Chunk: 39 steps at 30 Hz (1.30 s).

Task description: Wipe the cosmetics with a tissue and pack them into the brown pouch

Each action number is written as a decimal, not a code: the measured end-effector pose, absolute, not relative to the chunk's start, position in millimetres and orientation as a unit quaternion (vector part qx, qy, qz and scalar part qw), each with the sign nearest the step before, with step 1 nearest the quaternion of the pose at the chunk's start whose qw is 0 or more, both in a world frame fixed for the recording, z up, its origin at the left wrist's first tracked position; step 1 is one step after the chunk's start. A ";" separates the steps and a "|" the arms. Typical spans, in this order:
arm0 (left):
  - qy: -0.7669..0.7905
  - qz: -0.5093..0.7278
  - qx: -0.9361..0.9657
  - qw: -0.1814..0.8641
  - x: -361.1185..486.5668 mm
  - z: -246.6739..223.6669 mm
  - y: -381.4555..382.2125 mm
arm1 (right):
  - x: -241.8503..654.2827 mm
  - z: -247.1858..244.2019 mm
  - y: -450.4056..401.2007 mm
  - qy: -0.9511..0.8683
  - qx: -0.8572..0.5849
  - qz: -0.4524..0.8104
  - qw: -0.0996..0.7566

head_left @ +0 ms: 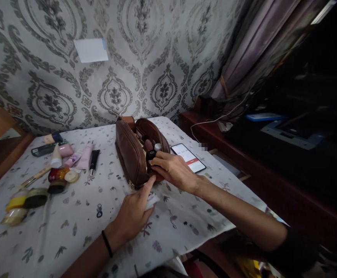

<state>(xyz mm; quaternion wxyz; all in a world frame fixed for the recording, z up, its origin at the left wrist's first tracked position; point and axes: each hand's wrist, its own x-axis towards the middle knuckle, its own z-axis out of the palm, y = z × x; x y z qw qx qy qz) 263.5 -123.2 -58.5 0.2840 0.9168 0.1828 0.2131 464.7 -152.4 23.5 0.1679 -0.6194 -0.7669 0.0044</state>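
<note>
A brown leather cosmetic bag (pixel 130 154) stands unzipped on the table, its opening facing up. My right hand (pixel 174 170) reaches into the near end of the bag, fingers pinched against a small black container (pixel 150 155) with a light mark on it. Farther in, a pink rounded item (pixel 148 144) and a white cap (pixel 157 147) show. At the bag's near corner, my left hand (pixel 135 214) has its thumb stretched to the edge. Its other fingers curl round a crumpled white piece (pixel 152 201), perhaps tissue or cloth.
A phone (pixel 189 157) with a lit screen lies right of the bag. Cosmetic tubes (pixel 85 156), a black tube (pixel 93 162) and several jars (pixel 36 197) spread over the left of the patterned tablecloth (pixel 78 208). A dark red desk (pixel 203 121) with a cable adjoins on the right.
</note>
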 end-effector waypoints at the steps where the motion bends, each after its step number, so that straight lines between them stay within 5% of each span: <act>1: 0.184 0.209 0.917 0.286 263.5 -58.7 -123.1 | 464.8 22.5 -153.4 -0.767 -0.618 0.001 0.171; 18: 0.224 0.217 0.933 0.181 263.0 -53.0 -111.9 | 459.4 36.5 -156.0 -0.736 -0.662 0.006 0.141; 26: 0.190 0.237 0.943 0.136 259.6 -58.2 -104.1 | 466.0 31.6 -164.5 -0.718 -0.651 0.026 0.246; 33: 0.169 0.244 0.943 0.151 256.6 -65.0 -103.5 | 457.0 49.2 -176.9 -0.762 -0.647 0.021 0.021; 39: 0.166 0.243 0.945 0.142 254.6 -67.0 -102.7 | 453.0 53.2 -178.2 -0.765 -0.643 0.010 -0.032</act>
